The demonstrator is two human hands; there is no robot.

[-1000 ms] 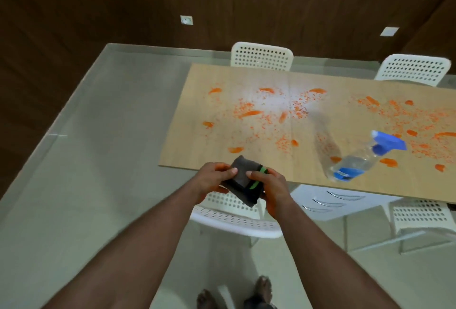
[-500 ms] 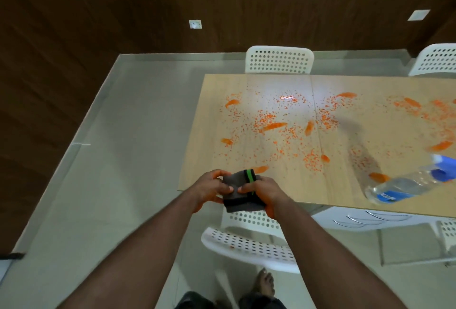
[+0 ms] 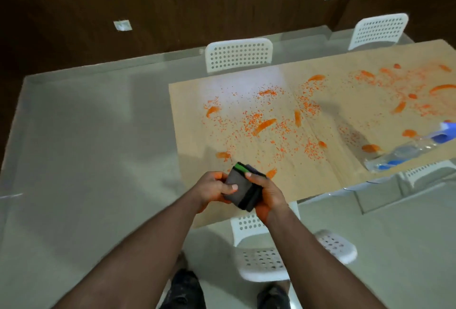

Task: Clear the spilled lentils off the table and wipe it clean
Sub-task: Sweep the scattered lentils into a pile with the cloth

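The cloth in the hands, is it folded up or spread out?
Folded up. The grey cloth is a thick little block with stacked layers at its edge, held between the left hand and right hand.

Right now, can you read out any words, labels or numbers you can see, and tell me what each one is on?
None can be read.
Spray bottle: blue label, too blurred to read.
Folded cloth held in both hands: green stripe, no text showing.
Wall plates: no legible marking.
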